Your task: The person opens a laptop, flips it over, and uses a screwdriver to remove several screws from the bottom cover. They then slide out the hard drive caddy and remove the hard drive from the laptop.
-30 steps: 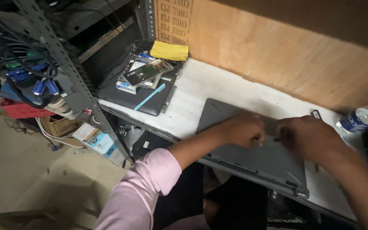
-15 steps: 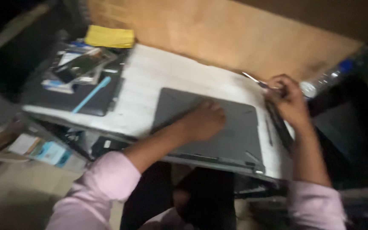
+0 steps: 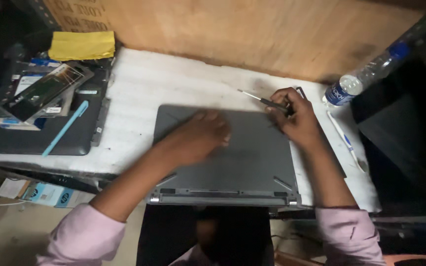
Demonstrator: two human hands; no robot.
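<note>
A grey laptop [image 3: 242, 167] lies bottom side up on the white table [image 3: 173, 83], its hinge edge toward me. My left hand [image 3: 200, 135] rests flat on the laptop's underside, fingers spread toward the right. At the laptop's far right corner my right hand [image 3: 294, 116] grips a thin screwdriver [image 3: 257, 98], whose shaft points up and to the left over the table.
A plastic water bottle [image 3: 366, 74] lies at the right against the wooden wall. A white toothbrush [image 3: 346, 140] lies beside my right arm. At the left sits a dark laptop [image 3: 35, 140] stacked with small parts, a light blue pen [image 3: 67, 127] and a yellow cloth [image 3: 82, 45].
The view has swung so the laptop sits in the middle. My right hand moved from the table's right edge onto the laptop's far right corner with the screwdriver. My left hand stays on the laptop.
</note>
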